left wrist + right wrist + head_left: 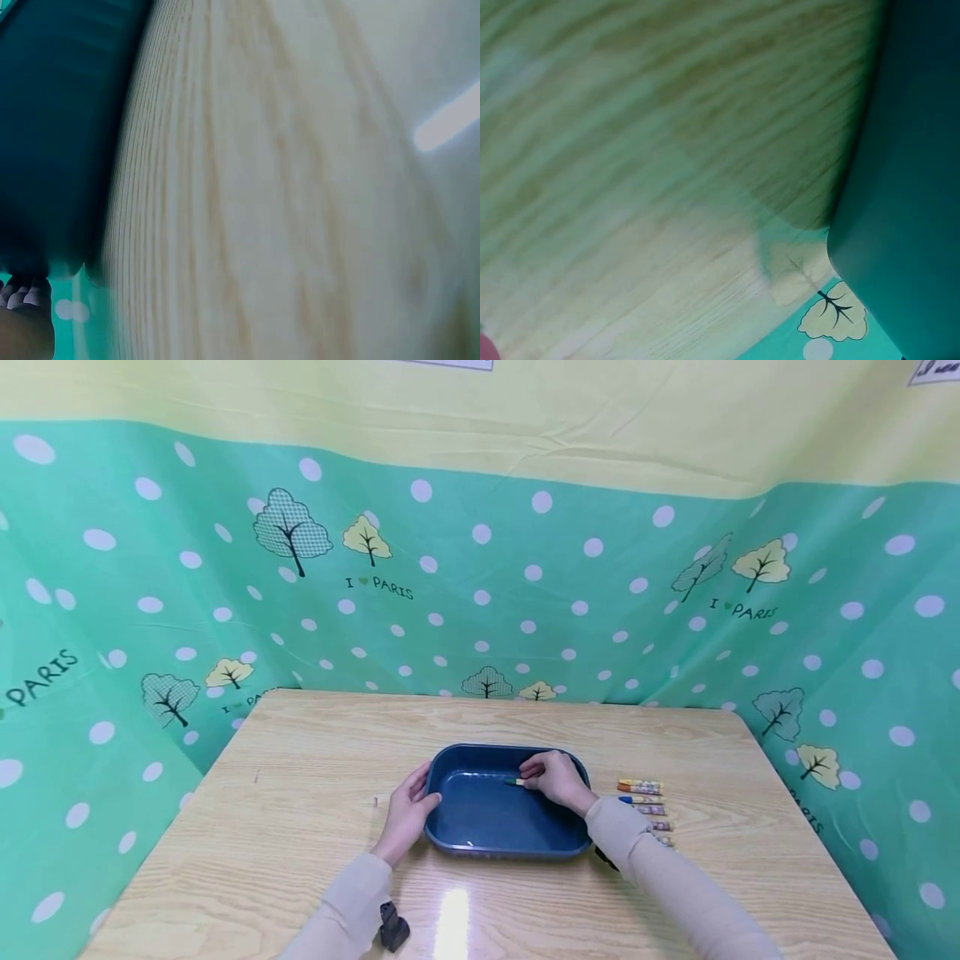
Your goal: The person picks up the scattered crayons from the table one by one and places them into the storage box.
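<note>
A dark blue rectangular tray [495,822] with rounded corners sits on the table. My left hand [407,814] holds its left side, thumb over the rim and fingers along the outer wall. Inside the tray, toward its right end, my right hand [557,779] pinches a green-tipped crayon [514,782], which points left. Whether the crayon touches the tray floor I cannot tell. The left wrist view has the tray's outer wall [67,135] and some fingertips of the left hand [26,322] at the lower left. Only the tray's outside [907,180] shows at right in the right wrist view; the crayon is hidden there.
Several crayons [643,811] lie in a column on the wooden table [315,777], right of the tray; the right sleeve partly covers the nearest ones. A green and yellow patterned curtain [480,610] hangs behind the table and on both sides.
</note>
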A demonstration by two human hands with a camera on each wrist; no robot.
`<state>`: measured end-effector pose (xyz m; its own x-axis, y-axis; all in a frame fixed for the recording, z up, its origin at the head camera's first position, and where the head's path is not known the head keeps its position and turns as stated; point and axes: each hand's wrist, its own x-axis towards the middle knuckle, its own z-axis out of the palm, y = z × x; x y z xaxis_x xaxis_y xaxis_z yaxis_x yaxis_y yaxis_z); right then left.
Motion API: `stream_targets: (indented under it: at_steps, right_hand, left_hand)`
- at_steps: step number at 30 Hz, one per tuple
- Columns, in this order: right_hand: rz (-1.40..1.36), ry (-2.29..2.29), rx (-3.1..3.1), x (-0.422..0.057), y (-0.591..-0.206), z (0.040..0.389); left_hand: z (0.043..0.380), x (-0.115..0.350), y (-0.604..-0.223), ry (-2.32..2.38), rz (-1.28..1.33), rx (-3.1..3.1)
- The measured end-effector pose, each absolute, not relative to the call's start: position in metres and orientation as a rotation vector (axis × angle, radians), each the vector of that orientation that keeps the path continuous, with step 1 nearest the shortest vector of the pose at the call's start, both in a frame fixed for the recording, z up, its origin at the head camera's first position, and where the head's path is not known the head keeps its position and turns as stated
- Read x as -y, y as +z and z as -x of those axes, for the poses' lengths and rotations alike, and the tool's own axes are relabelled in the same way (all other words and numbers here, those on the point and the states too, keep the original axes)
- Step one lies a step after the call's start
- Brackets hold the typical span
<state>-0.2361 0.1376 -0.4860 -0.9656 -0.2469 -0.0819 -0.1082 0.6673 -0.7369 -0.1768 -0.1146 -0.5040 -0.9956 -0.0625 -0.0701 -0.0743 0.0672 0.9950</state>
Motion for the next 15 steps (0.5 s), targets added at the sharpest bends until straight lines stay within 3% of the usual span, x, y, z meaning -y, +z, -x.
stream_targets:
  at_steps: [15]
  right_hand:
    - [0.313, -1.284, -2.650, -0.1355, -0.4812, 0.2346]
  left_hand:
    - [0.1777, 0.1147, -0.5046, 2.126, 0.173, -2.301]
